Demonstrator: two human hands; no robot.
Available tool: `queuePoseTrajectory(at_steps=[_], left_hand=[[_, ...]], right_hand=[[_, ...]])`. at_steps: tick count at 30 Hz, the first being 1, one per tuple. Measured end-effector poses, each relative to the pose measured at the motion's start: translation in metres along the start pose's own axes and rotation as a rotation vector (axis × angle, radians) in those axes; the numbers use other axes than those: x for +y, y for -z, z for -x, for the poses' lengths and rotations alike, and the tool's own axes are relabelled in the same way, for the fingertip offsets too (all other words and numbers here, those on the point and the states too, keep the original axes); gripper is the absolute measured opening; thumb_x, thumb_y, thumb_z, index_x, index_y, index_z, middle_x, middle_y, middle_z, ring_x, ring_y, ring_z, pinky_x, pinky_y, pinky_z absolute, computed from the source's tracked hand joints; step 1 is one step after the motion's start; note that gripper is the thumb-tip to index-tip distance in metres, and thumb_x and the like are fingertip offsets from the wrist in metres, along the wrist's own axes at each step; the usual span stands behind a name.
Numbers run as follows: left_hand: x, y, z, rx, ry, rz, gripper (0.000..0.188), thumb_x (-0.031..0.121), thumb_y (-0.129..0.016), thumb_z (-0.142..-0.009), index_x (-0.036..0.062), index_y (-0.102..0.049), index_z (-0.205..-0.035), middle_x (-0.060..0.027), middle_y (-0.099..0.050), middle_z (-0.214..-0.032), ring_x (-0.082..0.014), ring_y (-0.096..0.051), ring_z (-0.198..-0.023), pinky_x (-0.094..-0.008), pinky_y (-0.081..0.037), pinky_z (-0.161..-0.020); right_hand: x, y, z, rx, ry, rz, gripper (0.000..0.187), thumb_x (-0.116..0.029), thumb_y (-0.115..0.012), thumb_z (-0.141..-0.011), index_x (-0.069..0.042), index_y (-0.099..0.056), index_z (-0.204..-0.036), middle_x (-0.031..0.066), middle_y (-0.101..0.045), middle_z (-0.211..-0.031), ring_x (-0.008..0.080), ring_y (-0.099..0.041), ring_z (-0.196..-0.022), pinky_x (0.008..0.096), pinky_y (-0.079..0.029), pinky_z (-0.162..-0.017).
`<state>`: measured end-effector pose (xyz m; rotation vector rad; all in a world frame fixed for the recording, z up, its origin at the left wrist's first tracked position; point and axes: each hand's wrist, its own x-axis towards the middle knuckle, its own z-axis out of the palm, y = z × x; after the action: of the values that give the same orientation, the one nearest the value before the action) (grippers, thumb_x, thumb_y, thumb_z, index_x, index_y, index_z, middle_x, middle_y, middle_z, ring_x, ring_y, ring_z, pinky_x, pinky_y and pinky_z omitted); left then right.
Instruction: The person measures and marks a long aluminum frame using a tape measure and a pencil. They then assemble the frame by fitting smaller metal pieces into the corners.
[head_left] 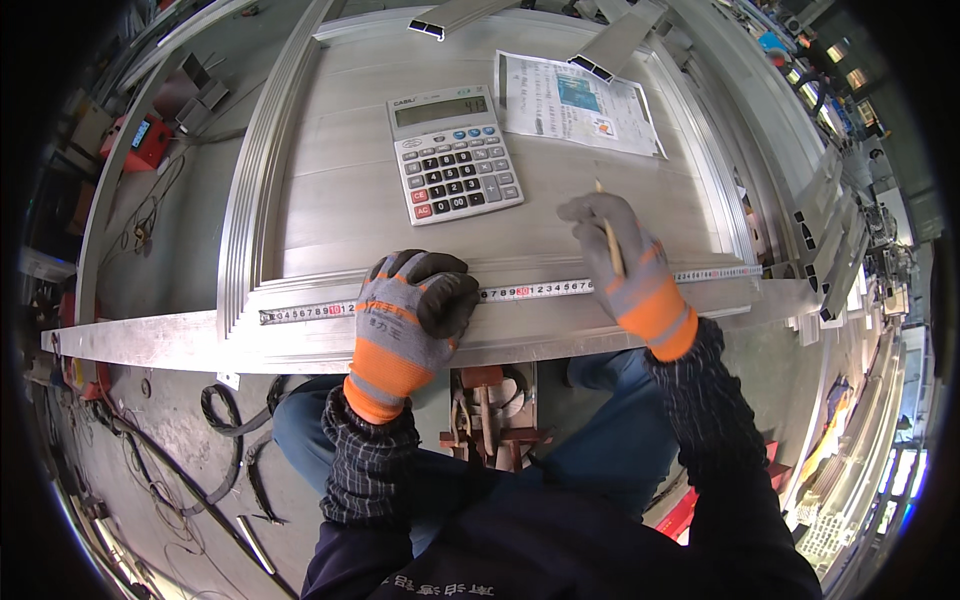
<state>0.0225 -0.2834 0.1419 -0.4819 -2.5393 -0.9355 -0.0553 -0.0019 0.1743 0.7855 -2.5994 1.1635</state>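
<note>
A thin measuring tape (540, 291) lies stretched left to right along the near rail of a grey metal-framed panel (340, 180). My left hand (408, 320), in a grey and orange glove, is closed over the tape left of the middle; its curled fingers partly hide the strip. Pinched in my gloved right hand (630, 265) is a pencil (613, 245), its tip pointing up and away from me. This hand hovers at the tape's right part and covers some of it. Beyond my hands, a grey calculator (455, 155) rests on the panel.
A printed sheet (535, 105) lies at the panel's far right, under the end of a hollow metal profile (620, 40). A red box (140, 140) stands at far left. Cables (225, 400) run over the left floor, and a hammer (487, 410) lies among tools between my legs.
</note>
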Motion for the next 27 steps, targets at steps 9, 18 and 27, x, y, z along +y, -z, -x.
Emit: queuePoseTrajectory(at_steps=[9,18,27], left_hand=[[0.006,0.006,-0.002,-0.026,0.001,-0.016,0.015,0.010,-0.085,-0.089,0.0093,-0.084,-0.104,-0.0085,-0.081,-0.111,-0.0349,-0.074,-0.107,-0.0488,-0.057,-0.098],[-0.002,-0.002,0.005,-0.006,0.008,-0.030,0.011,0.018,-0.085,-0.092,0.0143,-0.084,-0.102,-0.0054,-0.080,-0.113,-0.0341,-0.074,-0.108,-0.0493,-0.057,-0.098],[0.004,-0.003,0.006,-0.013,-0.002,-0.078,0.015,0.010,-0.082,-0.092,0.0083,-0.082,-0.107,-0.0107,-0.080,-0.112,-0.0357,-0.075,-0.106,-0.0479,-0.057,-0.100]], right_hand=[[0.028,0.024,0.066,0.149,0.138,0.211,0.029,-0.003,-0.072,-0.100,-0.003,-0.067,-0.129,0.0182,-0.080,-0.121,0.0428,-0.075,-0.106,0.0595,-0.048,-0.119],[0.031,0.012,0.070,0.220,0.236,0.302,0.037,-0.004,-0.082,-0.091,-0.005,-0.071,-0.126,0.0151,-0.078,-0.114,0.0415,-0.070,-0.104,0.0589,-0.050,-0.114],[0.028,0.012,0.069,0.216,0.146,0.250,0.032,-0.001,-0.080,-0.091,-0.002,-0.071,-0.122,0.0159,-0.078,-0.106,0.0431,-0.071,-0.101,0.0586,-0.051,-0.116]])
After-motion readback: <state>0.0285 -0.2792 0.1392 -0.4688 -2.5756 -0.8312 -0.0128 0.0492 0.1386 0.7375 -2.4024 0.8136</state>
